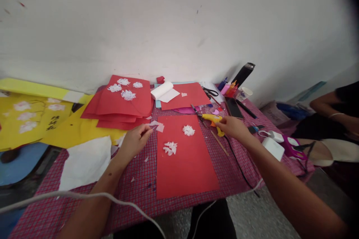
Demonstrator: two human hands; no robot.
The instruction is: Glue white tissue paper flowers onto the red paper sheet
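My right hand [231,127] is closed around the handle of a yellow hot glue gun [209,117] at the right of a red paper sheet [187,171]. My left hand [137,138] pinches a small, thin piece of white paper [153,128] left of that sheet; its exact shape is hard to make out. Just beyond those fingertips lie white paper scraps [160,127]. On the red sheet sit a fuller white paper flower [189,130] and a looser cluster of white petals [170,148].
Stacked red sheets [112,108] with white flowers stand behind on the left. A white paper roll [162,90], scissors [210,92], phone [233,107], black bottle [244,74] and paper cup [245,92] lie farther back. A white cable [106,195] crosses in front. Another person's arm [331,106] is at right.
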